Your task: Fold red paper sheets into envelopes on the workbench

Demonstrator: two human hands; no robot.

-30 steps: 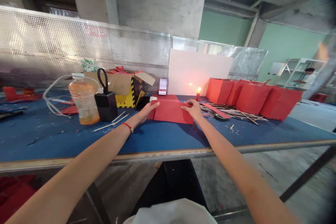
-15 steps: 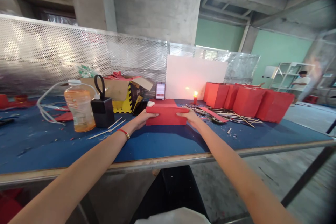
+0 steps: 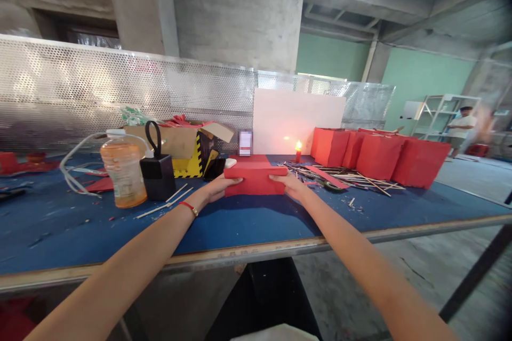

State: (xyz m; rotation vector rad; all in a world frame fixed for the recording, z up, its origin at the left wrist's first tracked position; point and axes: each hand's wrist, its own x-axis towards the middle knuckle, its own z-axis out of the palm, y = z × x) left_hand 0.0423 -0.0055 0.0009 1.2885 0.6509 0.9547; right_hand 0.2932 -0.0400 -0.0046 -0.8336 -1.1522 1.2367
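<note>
A piece of folded red paper [image 3: 256,183] is held up just above the blue tabletop, with a crease running across its upper part. My left hand [image 3: 218,187] grips its left end, thumb on the near face and the other fingers mostly hidden behind. At the right end my right hand [image 3: 294,184] pinches it in the same manner. More red paper [image 3: 255,160] shows flat just behind the held piece. Beyond my right hand a lit red candle [image 3: 298,152] stands upright.
Several red paper bags [image 3: 378,155] stand at the right, behind thin wooden sticks [image 3: 352,177] and a roll of tape [image 3: 333,187]. To the left are a bottle of orange drink [image 3: 125,170], a black power bank [image 3: 157,177] and a cardboard box [image 3: 180,144]. A person [image 3: 462,127] stands far right.
The near face of the red paper now hangs less evenly, its lower edge bent. Both hands keep their grip at its ends. The view has tilted up slightly.
</note>
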